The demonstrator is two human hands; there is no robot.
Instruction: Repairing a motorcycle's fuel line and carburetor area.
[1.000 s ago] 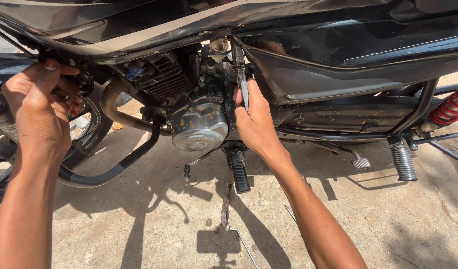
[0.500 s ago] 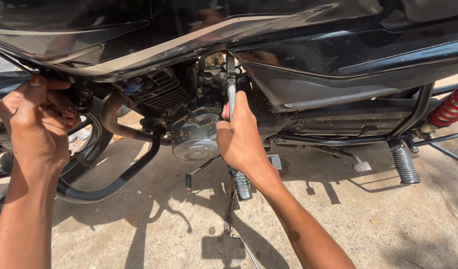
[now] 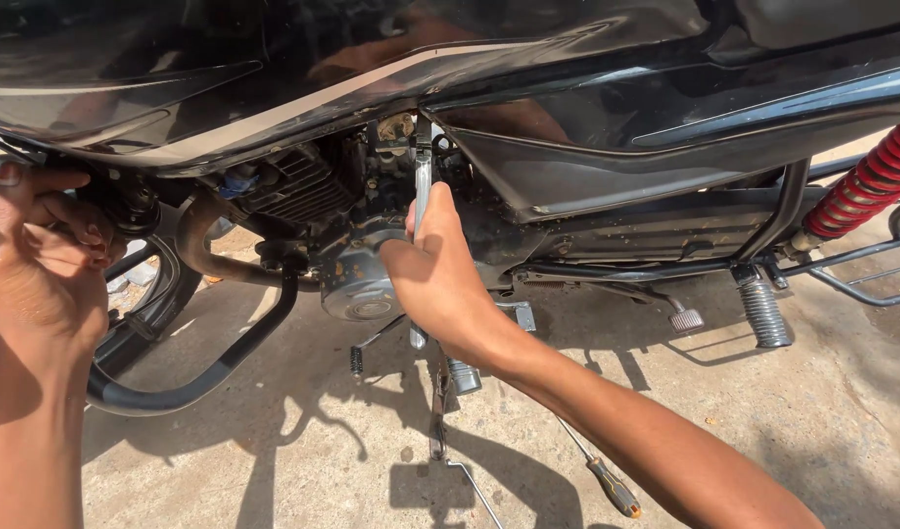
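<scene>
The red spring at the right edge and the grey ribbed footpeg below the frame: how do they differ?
The red spring is bright red, long, and slants up toward the bike's rear; the grey ribbed footpeg is dull grey, short, and hangs nearly upright near the ground. The spring shows open coils, while the footpeg looks like a solid ridged cylinder. Both are ridged parts of the motorcycle, away from the right hand and left hand.

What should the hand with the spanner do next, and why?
Probably swing the spanner through a short turn. The right hand grips its lower end, its head is up among the engine parts under the tank, and the left hand holds the bike's front.
</scene>
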